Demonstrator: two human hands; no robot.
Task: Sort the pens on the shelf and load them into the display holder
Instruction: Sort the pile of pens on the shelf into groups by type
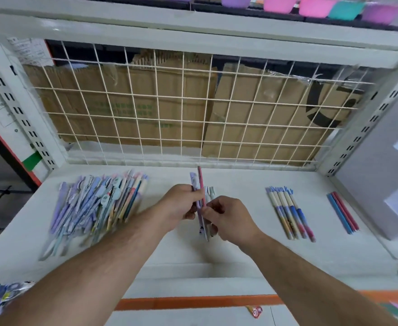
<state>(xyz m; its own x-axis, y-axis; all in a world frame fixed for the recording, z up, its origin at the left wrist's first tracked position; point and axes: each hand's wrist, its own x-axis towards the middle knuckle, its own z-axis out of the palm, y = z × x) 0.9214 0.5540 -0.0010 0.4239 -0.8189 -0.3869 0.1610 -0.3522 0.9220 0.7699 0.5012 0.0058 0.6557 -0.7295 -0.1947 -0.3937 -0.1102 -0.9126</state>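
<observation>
A big loose heap of pens (pixel 94 208) in lilac, blue and pastel colours lies on the left of the white shelf (pixel 240 250). Over the shelf's middle my left hand (pixel 181 203) grips a small bunch of pens (pixel 200 184), a pink one and a lilac one standing out on top. My right hand (pixel 226 220) pinches the lower part of the same bunch. A few more pens lie on the shelf just behind my hands. To the right lies a neat row of cream-and-blue pens (pixel 289 212), and further right a small group of blue and red pens (pixel 342 212).
A white wire grid (pixel 181 109) with cardboard behind it closes the shelf's back. A grey-white box (pixel 381 165) stands at the right end. Slotted uprights frame both sides. Coloured plastic tubs (pixel 310 5) sit on the shelf above. An orange strip runs along the lower front edge.
</observation>
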